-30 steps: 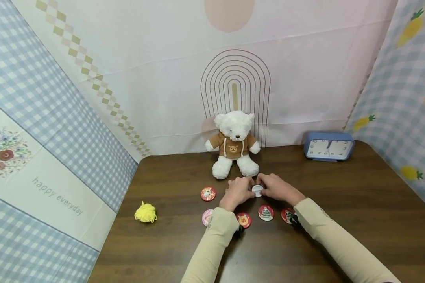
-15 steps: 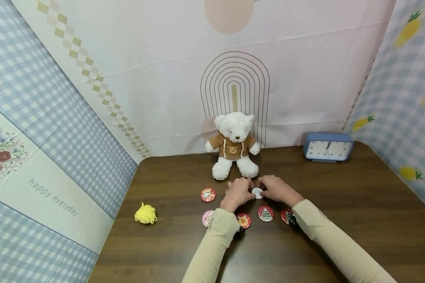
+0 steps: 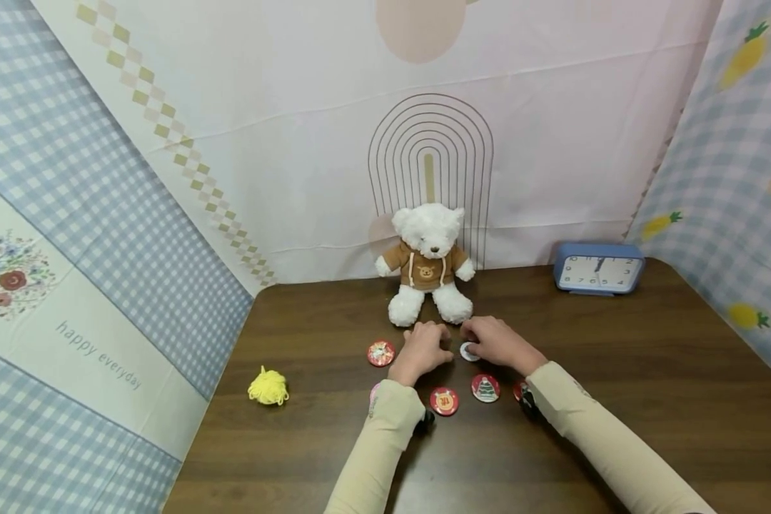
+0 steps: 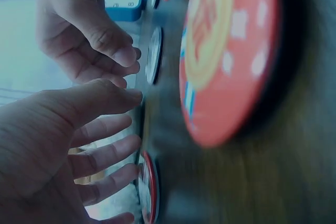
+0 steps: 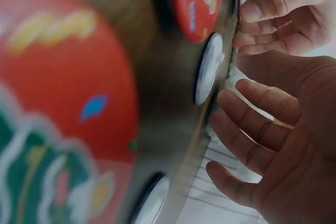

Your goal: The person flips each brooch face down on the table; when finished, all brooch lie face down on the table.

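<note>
White badge (image 3: 467, 353) lies on the table (image 3: 283, 457), toward the far edge, roughly midway between left and right edges. Can't tell which face is up.

Near row, left to right: pink badge (image 3: 375, 394), mostly hidden by the left sleeve (image 3: 382, 435); red badge with gold centre (image 3: 444, 401); tree badge (image 3: 485, 387); another red badge (image 3: 518, 390), partly hidden by the right wrist gear.

Behind that row: left hand (image 3: 422, 350), fingers parted, holding nothing. Right hand (image 3: 501, 344), fingers relaxed, no grip, thumb right by the white badge; contact unclear. Patterned red badge (image 3: 381, 353) sits left of the left hand. Yarn ball (image 3: 268, 387) toward the left edge.

Far edge: teddy bear (image 3: 427, 268) seated, clock (image 3: 599, 269) near the far right corner.

My read: setting down the white badge, release basically done. Next move probably calls for lifting both hands straight off, no sideways drag, thumb clear of the rim first.
</note>
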A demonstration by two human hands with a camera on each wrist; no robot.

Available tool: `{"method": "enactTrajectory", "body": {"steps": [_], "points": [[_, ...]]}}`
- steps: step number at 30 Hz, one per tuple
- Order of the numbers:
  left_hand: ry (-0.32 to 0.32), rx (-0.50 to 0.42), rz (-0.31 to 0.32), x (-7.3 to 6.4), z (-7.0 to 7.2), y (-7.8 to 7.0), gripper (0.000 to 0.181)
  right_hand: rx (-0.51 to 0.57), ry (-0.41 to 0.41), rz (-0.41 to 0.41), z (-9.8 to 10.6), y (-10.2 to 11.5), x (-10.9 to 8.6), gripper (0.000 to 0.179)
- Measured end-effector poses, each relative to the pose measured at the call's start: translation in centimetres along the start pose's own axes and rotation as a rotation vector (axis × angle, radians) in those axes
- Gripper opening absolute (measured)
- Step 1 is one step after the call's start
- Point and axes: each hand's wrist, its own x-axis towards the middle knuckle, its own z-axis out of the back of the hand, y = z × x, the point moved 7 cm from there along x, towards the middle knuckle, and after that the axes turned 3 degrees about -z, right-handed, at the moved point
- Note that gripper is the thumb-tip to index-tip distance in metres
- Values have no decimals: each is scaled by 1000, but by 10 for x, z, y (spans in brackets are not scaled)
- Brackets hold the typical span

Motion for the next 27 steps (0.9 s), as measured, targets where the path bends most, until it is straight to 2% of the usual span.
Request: {"method": "enactTrajectory", "body": {"steps": [7,14,22,27], "points": [[-12,-7,4,-9,9,12,25,-23,5,17,-2,17,9,16],[-59,-20,6,-20,19,25,27,-68,5,65,-6,34,20,24],[-73,-21,33,-30,21,42,30,-105,2,187,-16,49,35,29],[-57,-16,67,-32,22,50,31,-122,19,168,-23,56,43,30]]}}
